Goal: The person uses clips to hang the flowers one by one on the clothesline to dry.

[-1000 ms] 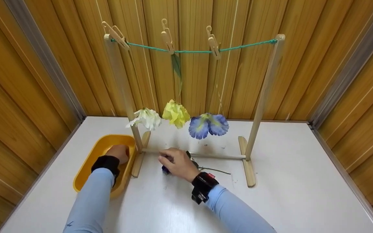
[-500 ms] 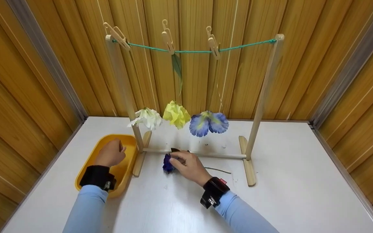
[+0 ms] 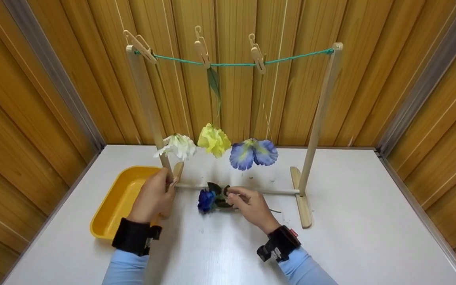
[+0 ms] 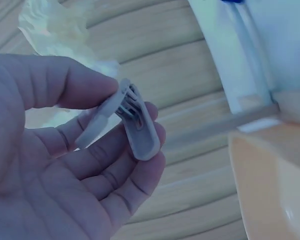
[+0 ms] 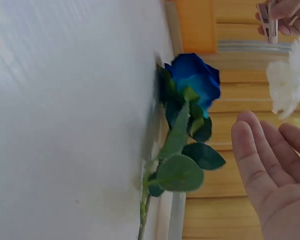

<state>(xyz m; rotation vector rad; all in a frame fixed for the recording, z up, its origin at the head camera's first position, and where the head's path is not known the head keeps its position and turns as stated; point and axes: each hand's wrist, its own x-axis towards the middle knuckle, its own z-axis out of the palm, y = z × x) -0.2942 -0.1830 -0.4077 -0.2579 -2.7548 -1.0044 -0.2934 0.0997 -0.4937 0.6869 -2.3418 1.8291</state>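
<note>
My left hand (image 3: 152, 196) holds a pale clothespin (image 4: 144, 142) between thumb and fingers, above the right rim of the yellow tub (image 3: 109, 215). Lying on the white table (image 3: 220, 253) is a blue rose (image 3: 205, 200) with dark green leaves and a long stem. Over its leaves and stem hovers my right hand (image 3: 253, 208); the right wrist view shows loosely bent fingers with nothing between them, apart from the rose. In that same view the clothespin in the left hand also appears at the top right.
A wooden frame (image 3: 317, 118) carries a green cord (image 3: 232, 64). Clothespins on it hold a white flower (image 3: 178, 146), a yellow flower (image 3: 214, 140) and a purple-blue flower (image 3: 253, 153), blooms downward. The frame's bottom bar (image 3: 279, 191) runs behind the rose. Wood-look walls enclose the table.
My left hand has come up out of the yellow tub with a clothespin and moved right. My right hand has shifted right along the rose, uncovering its bloom and leaves.
</note>
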